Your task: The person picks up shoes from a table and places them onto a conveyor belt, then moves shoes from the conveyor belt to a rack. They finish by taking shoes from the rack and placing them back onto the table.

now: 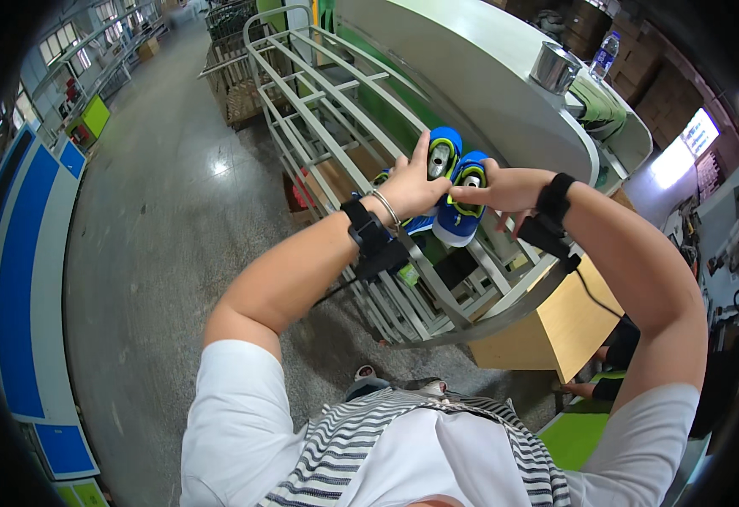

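Two blue shoes with yellow-green trim are side by side in front of me, over a grey metal rack point(308, 98). A grey last with a hole in its top fills each shoe's opening. My left hand point(409, 188) is closed around the left shoe point(445, 135), its index finger lying along the side. On the right shoe point(456, 226), my right hand point(515, 190) grips with the thumb across the opening, the other fingers partly hidden behind it. The two thumbs almost meet between the shoes. Black bands circle both wrists.
A long white worktop point(479, 51) runs beyond the rack, bearing a metal pot point(554, 68), a water bottle point(605, 56) and a green cloth point(599, 110). A tan board box point(547, 329) stands by the rack's near end. Blue-and-white panels point(23, 279) line the left.
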`<state>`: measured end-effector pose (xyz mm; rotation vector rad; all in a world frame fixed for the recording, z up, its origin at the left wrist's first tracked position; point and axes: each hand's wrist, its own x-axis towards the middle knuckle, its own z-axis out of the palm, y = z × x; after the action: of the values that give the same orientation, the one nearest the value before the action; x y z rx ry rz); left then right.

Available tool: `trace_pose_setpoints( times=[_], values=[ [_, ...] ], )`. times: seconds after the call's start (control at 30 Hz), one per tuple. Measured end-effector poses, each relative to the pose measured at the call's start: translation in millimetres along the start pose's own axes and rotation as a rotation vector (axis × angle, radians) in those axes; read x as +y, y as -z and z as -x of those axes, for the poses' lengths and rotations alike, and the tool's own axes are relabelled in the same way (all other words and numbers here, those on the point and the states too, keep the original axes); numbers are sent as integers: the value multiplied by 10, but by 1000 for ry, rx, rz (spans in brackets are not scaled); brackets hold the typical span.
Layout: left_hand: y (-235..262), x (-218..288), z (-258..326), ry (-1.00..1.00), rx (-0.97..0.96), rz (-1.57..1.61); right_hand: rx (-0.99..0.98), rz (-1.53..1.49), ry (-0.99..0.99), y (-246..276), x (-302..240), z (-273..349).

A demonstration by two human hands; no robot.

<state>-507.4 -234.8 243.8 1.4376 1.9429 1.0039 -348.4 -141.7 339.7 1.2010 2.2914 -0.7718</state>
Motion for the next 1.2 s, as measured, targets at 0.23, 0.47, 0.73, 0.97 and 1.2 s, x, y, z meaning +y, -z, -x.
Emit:
trace_pose_setpoints(
  times=[0.23,0.47,0.73,0.97,1.2],
  values=[
    [67,79,111,-81,251,330,148,-392,189,102,-20,242],
    [366,1450,408,-635,308,11,890,-92,910,800,1051,1001],
    [-676,2959,173,-1010,475,-700,1433,74,1001,943,3291,1278],
    [-2670,3369,-439,379,-244,835,1104,-806,410,486,5460,111],
    [-3500,2771,-1596,520,200,544,1116,-821,382,632,5854,-916]
  ],
)
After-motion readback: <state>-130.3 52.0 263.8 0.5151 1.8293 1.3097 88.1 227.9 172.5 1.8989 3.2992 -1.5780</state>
